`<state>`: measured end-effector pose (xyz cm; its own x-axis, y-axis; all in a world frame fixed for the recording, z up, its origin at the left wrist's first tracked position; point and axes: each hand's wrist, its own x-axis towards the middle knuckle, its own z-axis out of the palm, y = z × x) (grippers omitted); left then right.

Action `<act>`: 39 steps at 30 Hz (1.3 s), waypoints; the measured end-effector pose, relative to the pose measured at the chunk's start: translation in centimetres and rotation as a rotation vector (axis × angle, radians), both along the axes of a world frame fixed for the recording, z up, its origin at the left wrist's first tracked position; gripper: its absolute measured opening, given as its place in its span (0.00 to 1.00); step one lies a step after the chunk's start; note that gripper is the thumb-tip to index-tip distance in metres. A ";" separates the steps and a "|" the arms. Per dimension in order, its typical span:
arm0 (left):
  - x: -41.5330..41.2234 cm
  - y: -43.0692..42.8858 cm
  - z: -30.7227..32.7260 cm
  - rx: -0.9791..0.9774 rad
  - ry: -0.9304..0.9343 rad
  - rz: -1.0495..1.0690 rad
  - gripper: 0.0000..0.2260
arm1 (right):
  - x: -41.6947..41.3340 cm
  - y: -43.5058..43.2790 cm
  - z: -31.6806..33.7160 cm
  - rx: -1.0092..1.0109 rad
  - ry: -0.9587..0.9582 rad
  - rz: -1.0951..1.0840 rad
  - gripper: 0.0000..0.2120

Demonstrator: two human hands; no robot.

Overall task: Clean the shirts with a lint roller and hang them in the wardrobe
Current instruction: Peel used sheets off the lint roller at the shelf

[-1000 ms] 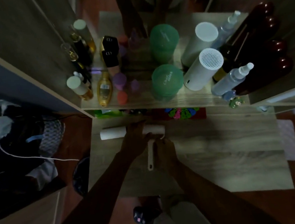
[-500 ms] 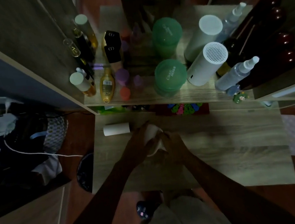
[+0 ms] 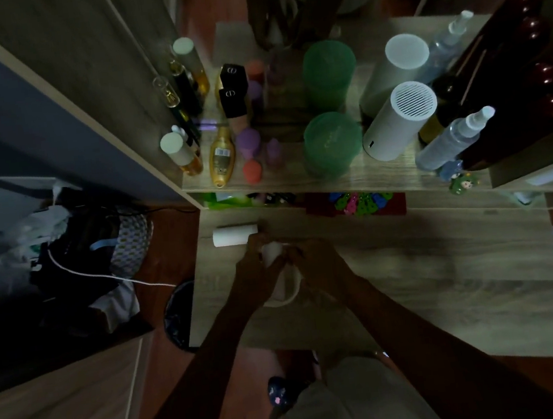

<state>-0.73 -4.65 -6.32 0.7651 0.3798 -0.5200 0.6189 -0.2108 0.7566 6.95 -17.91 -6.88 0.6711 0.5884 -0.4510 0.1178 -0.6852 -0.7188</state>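
Wood-grain table [image 3: 433,295], hands [image 3: 256,268] [image 3: 317,263] gripping white cylindrical lint roller [image 3: 272,250]

- Counter [image 3: 448,276], right half and front: bare wood, open from the front edge back to the shelf's overhang.
- Counter, left-centre: taken up by the left hand [image 3: 258,273] and right hand [image 3: 321,266], both holding the lint roller [image 3: 272,252].
- Counter, left rear: spare white roll [image 3: 235,235] on its side, just beside the left hand.
- Shelf [image 3: 351,180] over the rear: crowded with bottles, green jars [image 3: 331,142] and a white cylinder [image 3: 399,119]. The low gap beneath is partly filled by a colourful item [image 3: 360,199].
- Floor, left of counter: dark bin [image 3: 180,313].
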 end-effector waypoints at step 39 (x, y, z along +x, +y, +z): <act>5.0 -1.1 -10.2 -0.281 0.178 0.374 0.17 | 3.8 -5.5 -5.2 -0.221 0.183 -0.286 0.18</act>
<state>4.28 -5.73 -16.48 0.4934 0.4375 -0.7518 0.7378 0.2474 0.6281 10.75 -23.38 -12.07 0.6908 0.2648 -0.6728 -0.2164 -0.8121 -0.5419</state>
